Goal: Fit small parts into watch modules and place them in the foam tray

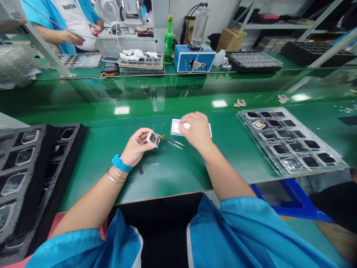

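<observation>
My left hand (136,145) holds a small open smartwatch body (153,138) between fingers and thumb, with its electronics facing up. Fine steel tweezers (173,143) point rightward from beside the watch body, and their tips touch nothing. I cannot tell whether they rest on the bench or are held. My right hand (196,130) is over a white card (175,128), and its fingers pinch a small white piece (186,125). The fingers partly hide both. A blue wristband (121,163) and thin bangles circle my left wrist.
A clear tray of dark watch screens (290,141) lies on the green bench (173,175) to the right. A black foam tray of watch parts (36,163) is at the left. Past a glass divider, a co-worker (67,33) in a blue smock stands at another bench.
</observation>
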